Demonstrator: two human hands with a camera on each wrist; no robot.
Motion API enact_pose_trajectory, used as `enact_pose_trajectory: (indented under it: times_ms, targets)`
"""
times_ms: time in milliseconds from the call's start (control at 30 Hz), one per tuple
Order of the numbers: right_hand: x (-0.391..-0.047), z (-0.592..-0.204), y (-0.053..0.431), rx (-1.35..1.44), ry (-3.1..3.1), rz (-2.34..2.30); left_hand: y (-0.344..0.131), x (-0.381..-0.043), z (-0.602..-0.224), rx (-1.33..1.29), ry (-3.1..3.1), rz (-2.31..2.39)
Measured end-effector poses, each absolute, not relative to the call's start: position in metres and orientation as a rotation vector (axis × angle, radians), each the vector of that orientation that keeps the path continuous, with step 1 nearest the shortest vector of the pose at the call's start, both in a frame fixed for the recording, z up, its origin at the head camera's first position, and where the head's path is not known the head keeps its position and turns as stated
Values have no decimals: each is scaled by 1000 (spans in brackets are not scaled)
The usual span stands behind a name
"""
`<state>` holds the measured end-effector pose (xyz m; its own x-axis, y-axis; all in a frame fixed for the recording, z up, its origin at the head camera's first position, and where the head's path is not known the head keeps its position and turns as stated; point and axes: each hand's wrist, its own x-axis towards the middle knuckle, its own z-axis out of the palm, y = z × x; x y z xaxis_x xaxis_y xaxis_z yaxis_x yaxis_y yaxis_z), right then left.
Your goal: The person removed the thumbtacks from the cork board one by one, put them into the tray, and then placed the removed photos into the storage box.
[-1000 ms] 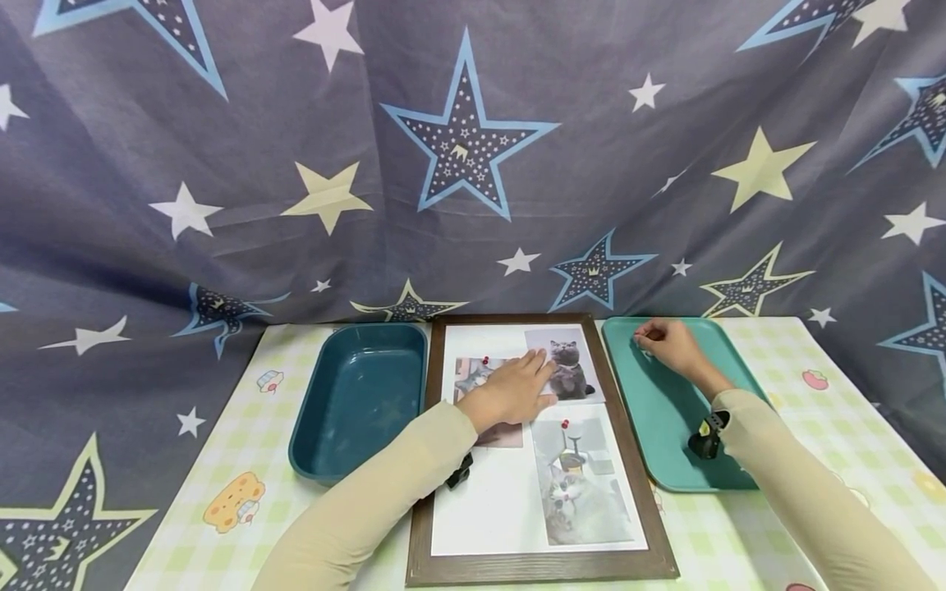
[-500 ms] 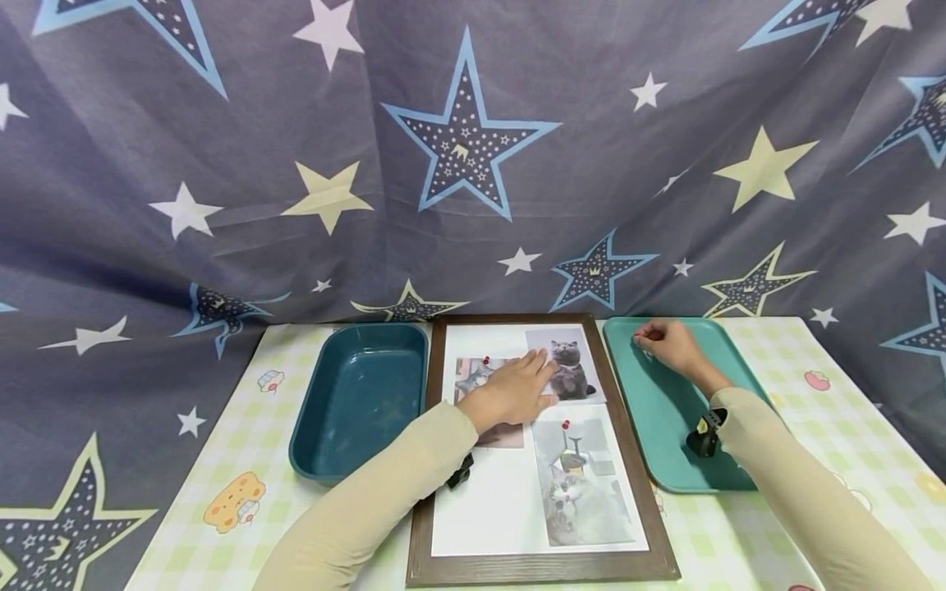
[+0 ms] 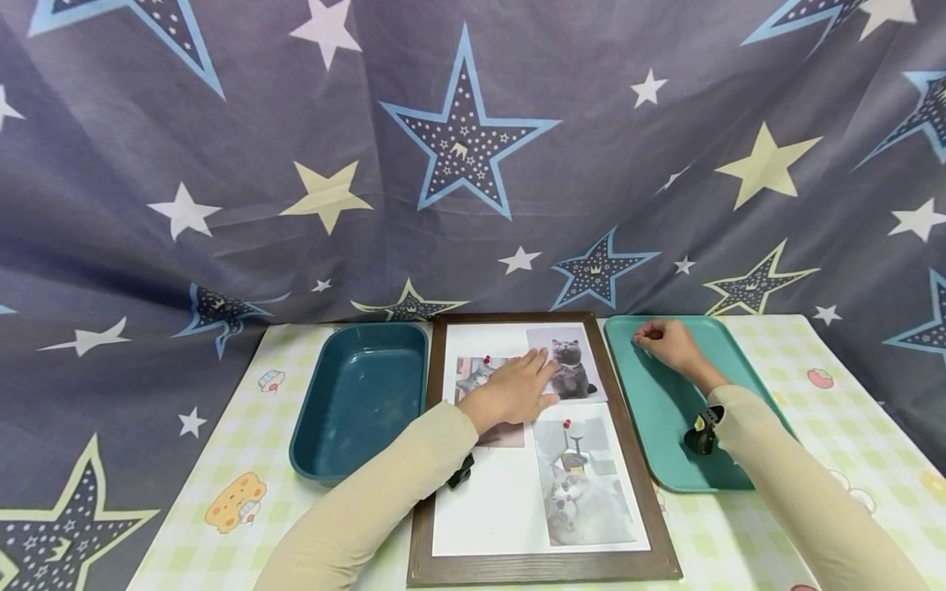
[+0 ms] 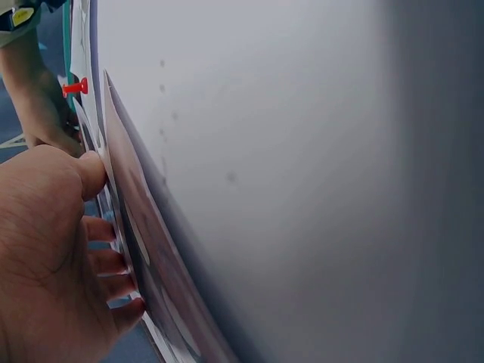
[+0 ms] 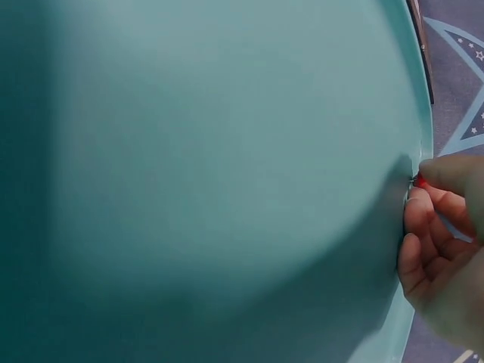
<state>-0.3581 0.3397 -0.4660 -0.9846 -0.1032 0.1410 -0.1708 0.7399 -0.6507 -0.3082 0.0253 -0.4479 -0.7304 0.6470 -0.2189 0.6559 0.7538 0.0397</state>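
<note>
My left hand lies with straight fingers across the framed white board. Its fingertips rest on the lower left part of a grey cat photo, and its palm covers much of a second cat photo. A third photo is on the board nearer me. Red push pins stand in the tops of the second photo and the third photo. Over the far left part of the green tray, my right hand pinches a red push pin between thumb and finger.
A deep dark-teal bin stands left of the board, close to its brown wooden frame. Beneath everything is a checked tablecloth. A grey star-patterned curtain hangs right behind the table.
Both hands stay nearly in place; the right hand keeps its pinch over the tray. The head view has shifted very slightly.
</note>
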Motion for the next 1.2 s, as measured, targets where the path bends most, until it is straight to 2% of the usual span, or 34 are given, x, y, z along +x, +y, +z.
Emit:
enact_pose_trajectory:
  times_ms: [1200]
  targets:
    - [-363, -458, 334, 110, -2920, 1170, 26, -310, -450, 1043, 2736, -57]
